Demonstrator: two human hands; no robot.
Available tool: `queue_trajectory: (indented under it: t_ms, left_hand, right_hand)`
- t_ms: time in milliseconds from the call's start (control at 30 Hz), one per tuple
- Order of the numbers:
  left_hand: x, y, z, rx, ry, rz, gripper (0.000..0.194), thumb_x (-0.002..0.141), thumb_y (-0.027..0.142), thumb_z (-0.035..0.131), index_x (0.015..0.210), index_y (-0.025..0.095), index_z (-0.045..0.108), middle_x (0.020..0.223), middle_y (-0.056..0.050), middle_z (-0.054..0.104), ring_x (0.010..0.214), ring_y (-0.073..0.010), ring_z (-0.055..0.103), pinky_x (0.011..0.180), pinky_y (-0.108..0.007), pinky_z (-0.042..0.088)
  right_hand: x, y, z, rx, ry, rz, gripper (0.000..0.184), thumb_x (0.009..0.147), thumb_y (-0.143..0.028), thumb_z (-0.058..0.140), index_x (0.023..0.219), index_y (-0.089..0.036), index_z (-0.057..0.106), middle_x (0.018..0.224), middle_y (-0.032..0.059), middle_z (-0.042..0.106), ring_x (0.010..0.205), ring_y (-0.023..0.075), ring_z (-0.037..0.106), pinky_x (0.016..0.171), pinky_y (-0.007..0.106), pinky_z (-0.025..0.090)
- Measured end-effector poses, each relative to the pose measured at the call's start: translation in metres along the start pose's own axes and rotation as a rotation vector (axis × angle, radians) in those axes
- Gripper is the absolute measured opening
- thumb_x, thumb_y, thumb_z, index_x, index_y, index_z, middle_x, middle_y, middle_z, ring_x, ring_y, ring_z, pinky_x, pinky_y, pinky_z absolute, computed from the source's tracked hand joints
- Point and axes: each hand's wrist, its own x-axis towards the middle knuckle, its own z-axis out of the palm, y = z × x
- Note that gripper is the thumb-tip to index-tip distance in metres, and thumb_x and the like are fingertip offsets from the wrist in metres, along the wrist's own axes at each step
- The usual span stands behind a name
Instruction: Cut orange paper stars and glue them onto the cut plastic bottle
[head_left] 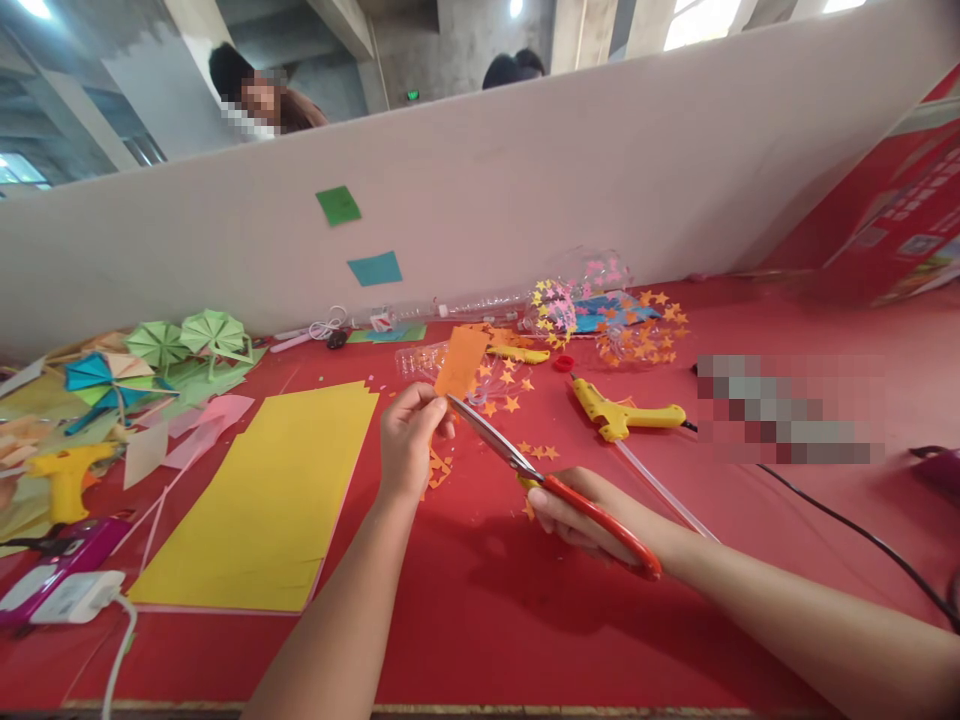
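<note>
Between thumb and fingers, my left hand [412, 435] pinches a rectangular piece of orange paper [461, 362], held up over the table. My right hand [581, 510] grips red-handled scissors [517, 460], whose tips touch or nearly touch the paper's lower edge beside my left thumb. How far the blades are apart is hard to tell; they look close together. Orange star cut-outs [538, 452] and orange scraps [437, 470] lie on the red table beneath and beyond my hands. Left of my left arm is a stack of yellow paper [255, 500].
A yellow glue gun [622, 412] with a cord lies at right. Plastic bottles decorated with stars [555, 305] rest by the white partition [465, 220]. Folded paper umbrellas [214, 333], another yellow glue gun [69, 480] and a purple power strip [64, 560] are at left. People are beyond the partition.
</note>
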Motion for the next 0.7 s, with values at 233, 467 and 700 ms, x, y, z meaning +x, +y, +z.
queue_trajectory:
  t_ms: [233, 467, 700]
  left_hand:
    - [-0.0042, -0.003, 0.005, -0.018, -0.028, 0.017, 0.011, 0.076, 0.021, 0.058, 0.066, 0.018, 0.059, 0.057, 0.004, 0.054, 0.049, -0.0078, 0.05, 0.049, -0.02, 0.04]
    - [-0.0056, -0.0029, 0.0058, 0.012, -0.023, 0.0, 0.01, 0.074, 0.023, 0.059, 0.065, 0.018, 0.06, 0.056, 0.003, 0.054, 0.049, -0.0083, 0.049, 0.049, -0.021, 0.041]
    - [-0.0058, -0.0028, 0.0071, 0.007, -0.025, -0.026, 0.011, 0.073, 0.023, 0.059, 0.063, 0.017, 0.059, 0.054, 0.004, 0.053, 0.047, -0.0077, 0.048, 0.048, -0.021, 0.039]
  right_hand:
    - [-0.006, -0.0039, 0.0028, -0.045, 0.0, -0.026, 0.06, 0.073, -0.078, 0.044, 0.065, -0.019, 0.044, 0.051, -0.0058, 0.042, 0.038, 0.0061, 0.037, 0.039, 0.02, 0.028]
    - [-0.0066, -0.0045, 0.0032, -0.059, 0.009, -0.025, 0.055, 0.078, -0.073, 0.043, 0.065, -0.019, 0.045, 0.051, -0.0052, 0.042, 0.042, 0.0072, 0.038, 0.042, 0.02, 0.029]
    - [-0.0076, -0.0062, 0.0043, -0.034, 0.019, 0.006, 0.061, 0.072, -0.08, 0.042, 0.064, -0.02, 0.045, 0.049, -0.006, 0.041, 0.039, 0.007, 0.036, 0.04, 0.021, 0.028]
